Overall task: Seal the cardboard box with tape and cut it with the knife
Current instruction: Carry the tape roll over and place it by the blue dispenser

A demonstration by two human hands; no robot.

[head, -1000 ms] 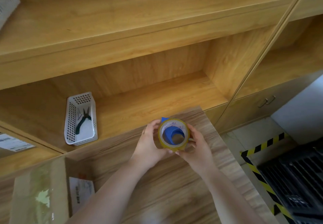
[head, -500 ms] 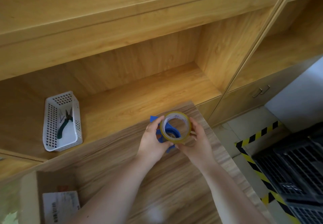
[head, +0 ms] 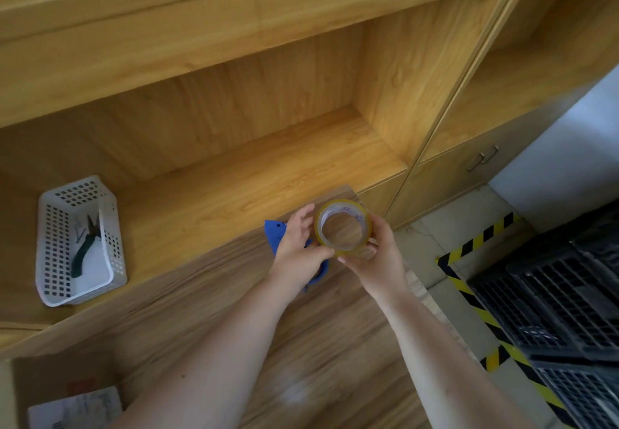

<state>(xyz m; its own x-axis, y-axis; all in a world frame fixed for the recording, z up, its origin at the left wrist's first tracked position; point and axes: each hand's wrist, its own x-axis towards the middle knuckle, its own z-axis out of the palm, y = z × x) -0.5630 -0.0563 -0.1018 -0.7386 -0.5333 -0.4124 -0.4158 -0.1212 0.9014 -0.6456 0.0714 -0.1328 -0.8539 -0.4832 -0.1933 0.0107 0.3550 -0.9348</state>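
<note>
Single head-worn view, looking forward and down (wide-angle), close over the table (head: 335, 345), facing the shelves (head: 234, 167)

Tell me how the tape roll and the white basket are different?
The tape roll is a yellowish see-through ring; the basket is a white box full of holes. Both hands hold the tape over the table; the basket sits on the shelf. The tape's middle is empty; the basket holds pliers.

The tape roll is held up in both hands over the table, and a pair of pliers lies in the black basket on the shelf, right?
Not quite: the basket is white, not black, as the head view shows. The rest holds: the left hand and right hand hold the tape roll over the table, and the pliers lie in that basket on the shelf.
</note>
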